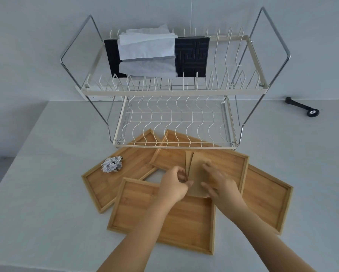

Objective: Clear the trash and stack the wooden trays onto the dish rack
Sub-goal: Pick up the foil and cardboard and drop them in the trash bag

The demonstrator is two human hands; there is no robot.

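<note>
Both hands meet on a piece of brown paper [197,173] above the wooden trays.

Left hand [173,185] is curled, its fingers pinching the paper's left edge; right hand [219,183] lies spread and flat on the sheet, gripping nothing that I can see. Four trays overlap on the grey counter [46,222] before the dish rack [174,91]: the left tray [113,179] carries a crumpled paper ball [112,164], the near tray [137,205] sits under the wrists, the middle tray [231,165] is under the paper, and the right tray [266,197] lies partly beneath it. White paper [147,48] and a black cloth [192,55] sit on the rack's upper tier.
</note>
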